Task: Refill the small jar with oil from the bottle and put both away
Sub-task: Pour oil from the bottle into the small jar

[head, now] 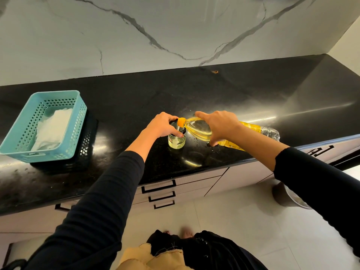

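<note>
From the head camera, I look down on a glossy black table point(214, 90) set against a white marbled wall point(175, 26).

My left hand point(162, 124) is at the middle of the view, its grip curled closed around the dark rim of the small jar point(176, 141). The jar stands upright on the table directly under that hand, and a shallow layer of pale yellow oil shows at its bottom.

My right hand point(220, 125) is just to the right of the left one, its grip wrapped shut over the body of the oil bottle point(200, 128). The bottle is tipped nearly level. Its orange neck point(181, 121) points left and sits at the jar's mouth, close by the left fingers. The bottle's clear base point(271, 131) sticks out beyond my right wrist, above the table's front edge.

Well to the left of both hands, a light blue basket point(35, 151) rests on a black basket point(85, 147). White paper point(51, 129) lies inside the blue one.

Both arms wear black sleeves point(105, 191). Drawers with black handles point(158, 187) sit below the table.
</note>
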